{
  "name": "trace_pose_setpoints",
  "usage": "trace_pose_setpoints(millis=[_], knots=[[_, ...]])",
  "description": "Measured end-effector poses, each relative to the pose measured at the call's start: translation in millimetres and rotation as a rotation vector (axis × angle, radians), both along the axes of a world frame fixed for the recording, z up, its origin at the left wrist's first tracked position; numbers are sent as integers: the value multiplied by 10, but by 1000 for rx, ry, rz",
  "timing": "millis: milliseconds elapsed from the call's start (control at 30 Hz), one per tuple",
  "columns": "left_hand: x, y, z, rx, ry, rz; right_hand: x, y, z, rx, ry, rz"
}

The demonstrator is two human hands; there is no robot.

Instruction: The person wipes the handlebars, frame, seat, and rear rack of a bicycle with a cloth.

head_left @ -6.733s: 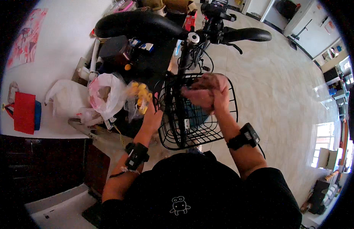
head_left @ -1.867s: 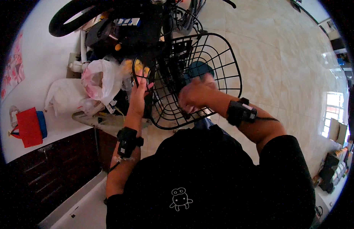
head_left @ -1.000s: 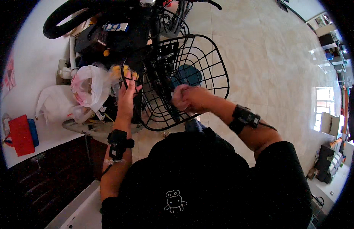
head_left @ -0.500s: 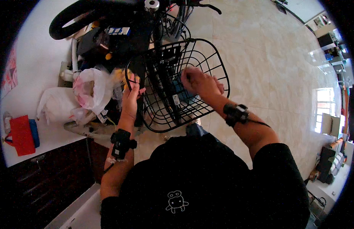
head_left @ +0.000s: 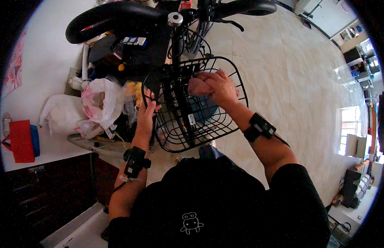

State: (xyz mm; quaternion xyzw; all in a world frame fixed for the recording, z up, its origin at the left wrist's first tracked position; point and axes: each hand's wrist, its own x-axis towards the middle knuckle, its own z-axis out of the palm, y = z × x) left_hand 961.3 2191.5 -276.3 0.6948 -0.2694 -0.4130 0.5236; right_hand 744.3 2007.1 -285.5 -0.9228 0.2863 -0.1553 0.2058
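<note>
A black wire bicycle basket is in front of me, below the handlebar. My left hand has its fingers curled round the basket's left rim. In my right hand is a bunched pinkish cloth, held over the inside of the basket toward its far side. Part of the cloth is hidden by the fingers. Black devices are strapped to both my forearms. Through the wires, a dark blue-grey shape shows, but I cannot tell what it is.
Left of the basket are a white plastic bag, yellow items and a dark box. A red bag lies farther left. A brake lever juts out at the top. Glossy tiled floor extends to the right.
My right hand has moved slightly up with the cloth, which is less blurred now. My left hand stays at the left rim. The basket and handlebar appear lower in view.
</note>
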Motion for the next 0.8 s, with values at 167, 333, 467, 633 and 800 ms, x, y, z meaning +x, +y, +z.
trace_pose_setpoints(millis=[167, 333, 467, 633, 800], knots=[[5, -27, 39, -21, 66, 15, 31, -59, -435, -65, 139, -172], [98, 62, -191, -191, 63, -22, 71, 435, -917, -194, 89, -135], [36, -54, -126, -153, 73, -26, -156, 531, -1162, -116, 474, -44], [-83, -115, -9, -12, 22, 23, -540, 124, -131, 944, -231, 106], [-70, -24, -47, 105, -258, 188, -670, -509, 495, 866, -970, -457]])
